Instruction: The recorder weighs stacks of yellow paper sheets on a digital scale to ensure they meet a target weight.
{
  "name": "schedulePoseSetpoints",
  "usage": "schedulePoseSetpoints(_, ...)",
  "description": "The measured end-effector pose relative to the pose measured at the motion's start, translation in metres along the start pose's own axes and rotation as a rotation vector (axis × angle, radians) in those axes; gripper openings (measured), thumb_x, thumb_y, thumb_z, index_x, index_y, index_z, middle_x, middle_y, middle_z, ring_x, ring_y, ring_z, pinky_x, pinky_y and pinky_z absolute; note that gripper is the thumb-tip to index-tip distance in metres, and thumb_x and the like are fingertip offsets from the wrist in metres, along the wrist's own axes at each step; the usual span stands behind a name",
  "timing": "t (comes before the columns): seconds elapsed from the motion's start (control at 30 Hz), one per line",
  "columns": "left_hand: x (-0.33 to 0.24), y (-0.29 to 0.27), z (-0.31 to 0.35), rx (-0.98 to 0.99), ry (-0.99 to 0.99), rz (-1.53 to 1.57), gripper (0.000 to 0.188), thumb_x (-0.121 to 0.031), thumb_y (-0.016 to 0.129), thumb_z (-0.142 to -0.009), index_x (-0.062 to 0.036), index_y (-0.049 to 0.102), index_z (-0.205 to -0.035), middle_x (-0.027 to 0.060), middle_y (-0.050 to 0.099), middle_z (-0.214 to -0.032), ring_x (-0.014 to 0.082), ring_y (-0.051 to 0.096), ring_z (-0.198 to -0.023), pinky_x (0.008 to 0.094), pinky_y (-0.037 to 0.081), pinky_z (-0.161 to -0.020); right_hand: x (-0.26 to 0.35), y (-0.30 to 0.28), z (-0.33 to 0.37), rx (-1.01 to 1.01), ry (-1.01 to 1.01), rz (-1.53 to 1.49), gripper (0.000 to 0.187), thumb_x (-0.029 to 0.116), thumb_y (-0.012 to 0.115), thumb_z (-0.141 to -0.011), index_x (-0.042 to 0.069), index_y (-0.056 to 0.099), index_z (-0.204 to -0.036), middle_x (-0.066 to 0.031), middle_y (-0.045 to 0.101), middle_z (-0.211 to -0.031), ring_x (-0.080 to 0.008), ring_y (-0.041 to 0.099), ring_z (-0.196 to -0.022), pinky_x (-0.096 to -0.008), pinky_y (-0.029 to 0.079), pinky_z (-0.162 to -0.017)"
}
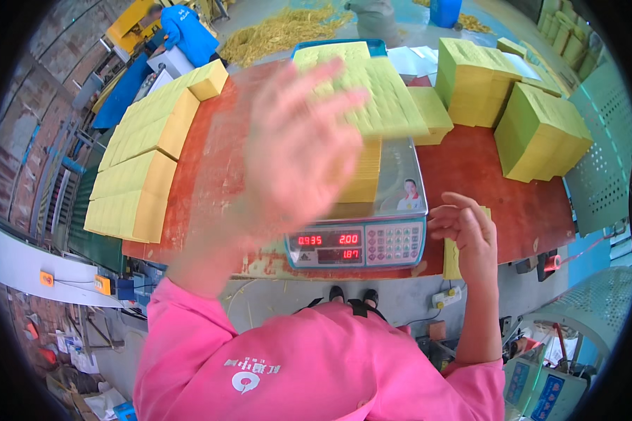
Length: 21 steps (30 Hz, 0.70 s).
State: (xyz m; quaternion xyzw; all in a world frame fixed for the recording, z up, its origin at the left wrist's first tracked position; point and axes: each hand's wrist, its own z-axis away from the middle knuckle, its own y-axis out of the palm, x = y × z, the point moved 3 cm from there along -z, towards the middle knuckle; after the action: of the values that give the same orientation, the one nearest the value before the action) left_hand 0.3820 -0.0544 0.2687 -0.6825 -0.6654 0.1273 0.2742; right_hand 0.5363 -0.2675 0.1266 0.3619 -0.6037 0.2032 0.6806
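Observation:
My left hand (298, 144) is raised over the digital weighing scale (358, 243). It is smeared by motion, but its fingers look spread, with nothing visible in them. Beneath it, a tall block of yellow paper sheets (361, 172) stands on the metal pan, and a wide layer of yellow sheets (390, 98) lies on top. Just right of the scale hovers my right hand (467, 228), fingers loosely bent and apart. A narrow yellow paper bundle (451, 259) shows partly behind and below it at the table's front edge; any contact cannot be made out.
Rows of stacked yellow paper (137, 154) line the red table's left side. More tall stacks (541, 133) stand at the right, near a perforated green panel (600, 151). Far left, a person in blue (188, 34) bends over a machine. Yellow scraps (281, 34) cover the floor behind.

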Motion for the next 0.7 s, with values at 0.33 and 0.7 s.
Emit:
schedulePoseSetpoints(0.33, -0.114, 0.054, 0.086, 0.328, 0.018, 0.388, 0.029, -0.024, 0.066, -0.089, -0.0093, 0.061, -0.113, 0.0129, 0.054, -0.136, 0.029, 0.049, -0.129, 0.0523, 0.033, -0.111, -0.002, -0.047, -0.021, -0.048, -0.11, 0.347, 0.047, 0.0, 0.055, -0.087, 0.0, 0.049, -0.134, -0.0041, 0.061, -0.118, -0.0116, 0.057, -0.106, -0.0264, 0.045, -0.092)
schedulePoseSetpoints(0.7, -0.056, 0.017, 0.18, 0.205, -0.752, 0.307, 0.051, -0.002, 0.06, -0.087, 0.0028, 0.045, -0.136, 0.0236, 0.044, -0.143, 0.0371, 0.047, -0.13, 0.0435, 0.038, -0.108, -0.044, -0.152, 0.012, -0.171, 0.269, 0.135, 0.05, -0.002, 0.051, -0.082, -0.003, 0.051, -0.132, -0.0086, 0.062, -0.118, -0.017, 0.06, -0.107, -0.0309, 0.045, -0.095)
